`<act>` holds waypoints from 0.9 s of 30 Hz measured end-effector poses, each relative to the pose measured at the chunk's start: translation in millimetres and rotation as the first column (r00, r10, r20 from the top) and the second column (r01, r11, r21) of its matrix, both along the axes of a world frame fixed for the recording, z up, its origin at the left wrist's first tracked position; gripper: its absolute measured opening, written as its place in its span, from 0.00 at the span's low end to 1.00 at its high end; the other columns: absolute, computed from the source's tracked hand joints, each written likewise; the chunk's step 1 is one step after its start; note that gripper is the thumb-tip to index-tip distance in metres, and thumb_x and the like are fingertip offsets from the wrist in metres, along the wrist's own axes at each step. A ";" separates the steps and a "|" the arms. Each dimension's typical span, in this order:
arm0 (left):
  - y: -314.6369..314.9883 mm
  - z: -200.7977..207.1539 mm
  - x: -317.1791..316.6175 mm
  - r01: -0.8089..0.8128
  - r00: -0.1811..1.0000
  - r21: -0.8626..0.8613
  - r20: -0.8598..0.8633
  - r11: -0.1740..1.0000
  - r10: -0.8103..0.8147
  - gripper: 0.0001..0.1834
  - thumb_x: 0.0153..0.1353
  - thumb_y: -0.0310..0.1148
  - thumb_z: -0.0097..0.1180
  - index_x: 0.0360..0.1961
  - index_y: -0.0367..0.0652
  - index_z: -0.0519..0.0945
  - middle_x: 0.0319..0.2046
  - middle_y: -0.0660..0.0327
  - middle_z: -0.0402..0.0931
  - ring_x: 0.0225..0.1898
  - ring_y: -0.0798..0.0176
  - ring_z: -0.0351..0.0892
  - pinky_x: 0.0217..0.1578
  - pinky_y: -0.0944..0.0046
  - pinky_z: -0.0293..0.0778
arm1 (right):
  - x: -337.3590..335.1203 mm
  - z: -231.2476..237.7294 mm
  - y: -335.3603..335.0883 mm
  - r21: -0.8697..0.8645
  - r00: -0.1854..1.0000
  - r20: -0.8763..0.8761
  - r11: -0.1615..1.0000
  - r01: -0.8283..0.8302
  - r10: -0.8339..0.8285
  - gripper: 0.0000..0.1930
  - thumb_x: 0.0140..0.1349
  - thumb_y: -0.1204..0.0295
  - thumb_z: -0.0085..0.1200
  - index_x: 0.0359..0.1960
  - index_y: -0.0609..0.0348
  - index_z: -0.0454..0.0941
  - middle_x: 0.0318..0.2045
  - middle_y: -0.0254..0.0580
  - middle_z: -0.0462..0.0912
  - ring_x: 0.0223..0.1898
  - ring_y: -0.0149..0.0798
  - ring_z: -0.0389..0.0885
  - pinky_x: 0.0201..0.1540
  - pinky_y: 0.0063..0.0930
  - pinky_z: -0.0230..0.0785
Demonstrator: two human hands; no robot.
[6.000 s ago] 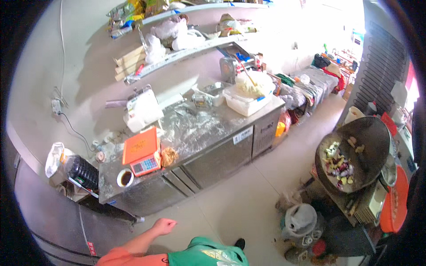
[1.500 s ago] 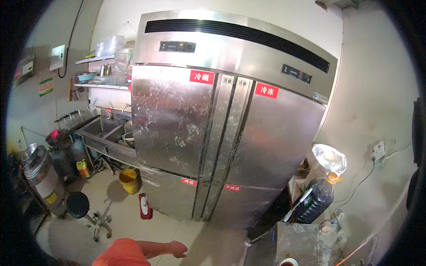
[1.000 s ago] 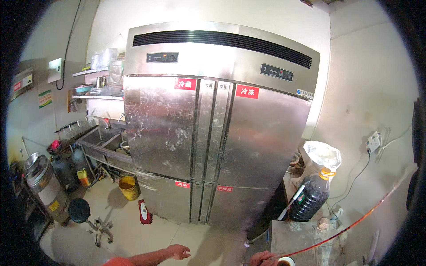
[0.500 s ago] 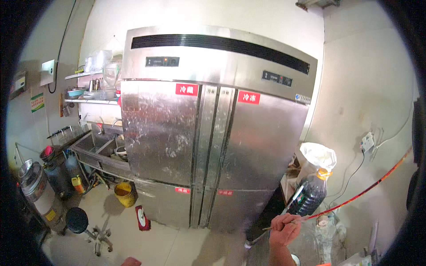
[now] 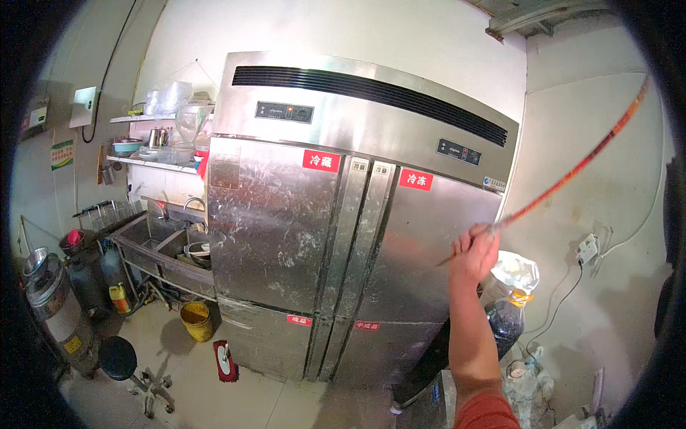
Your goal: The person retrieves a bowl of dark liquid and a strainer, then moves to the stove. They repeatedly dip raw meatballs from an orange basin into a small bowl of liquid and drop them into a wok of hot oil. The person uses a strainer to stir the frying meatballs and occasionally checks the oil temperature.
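My right hand (image 5: 476, 256) is closed around a long thin stick (image 5: 569, 176), red and orange along most of its length. The stick slants up to the right, and its short thin end pokes out left of my fist. My right arm reaches up from the lower edge, in front of the right door of a steel upright refrigerator (image 5: 421, 243). A gap from the door cannot be judged. Below the hand, partly behind my forearm, are a large dark bottle (image 5: 506, 320) with an orange cap and a white bag (image 5: 516, 272). My left hand is out of view.
At the left stand a steel sink (image 5: 161, 243), a shelf (image 5: 153, 163) with dishes, and metal cylinders (image 5: 61, 304). A black-topped stool (image 5: 118, 357), a yellow bucket (image 5: 196, 323) and a red mop head (image 5: 226, 362) are on the floor. A socket (image 5: 587, 249) with cords is on the right wall.
My right hand has risen with the stick, whose far end now points higher. My left hand, partly seen at the lower edge before, has left view. The view has shifted slightly.
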State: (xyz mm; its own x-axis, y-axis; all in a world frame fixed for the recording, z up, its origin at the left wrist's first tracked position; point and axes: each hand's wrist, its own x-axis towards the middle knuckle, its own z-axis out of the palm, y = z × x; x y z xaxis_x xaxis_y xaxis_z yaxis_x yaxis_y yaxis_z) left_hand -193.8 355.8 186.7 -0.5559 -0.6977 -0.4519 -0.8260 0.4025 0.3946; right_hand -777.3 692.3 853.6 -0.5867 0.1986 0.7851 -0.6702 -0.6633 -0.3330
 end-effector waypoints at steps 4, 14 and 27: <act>3.1 1.5 14.8 -0.030 0.999 0.017 -0.012 0.999 0.030 0.19 0.65 0.45 0.46 0.41 0.43 0.83 0.45 0.49 0.81 0.47 0.44 0.79 0.49 0.47 0.74 | -70.6 51.0 -49.6 0.167 0.917 -0.096 0.902 0.398 -0.387 0.14 0.72 0.60 0.42 0.36 0.56 0.71 0.23 0.34 0.70 0.21 0.30 0.67 0.22 0.28 0.59; 35.9 3.6 112.6 -0.094 0.995 -0.065 0.005 0.993 0.095 0.20 0.65 0.45 0.46 0.44 0.43 0.83 0.47 0.49 0.81 0.49 0.44 0.79 0.50 0.47 0.74 | -96.3 9.4 -42.2 0.608 0.914 0.138 0.762 0.226 -0.381 0.22 0.71 0.51 0.41 0.26 0.53 0.68 0.16 0.30 0.66 0.15 0.28 0.64 0.16 0.28 0.56; 90.7 106.0 -181.9 0.327 0.907 0.533 -0.408 0.780 -0.101 0.24 0.65 0.46 0.56 0.55 0.41 0.78 0.44 0.54 0.83 0.45 0.58 0.80 0.46 0.58 0.76 | 210.9 -506.2 169.5 0.949 0.937 0.248 -0.133 -0.286 -0.247 0.14 0.68 0.59 0.47 0.33 0.54 0.77 0.20 0.37 0.75 0.21 0.35 0.73 0.27 0.35 0.67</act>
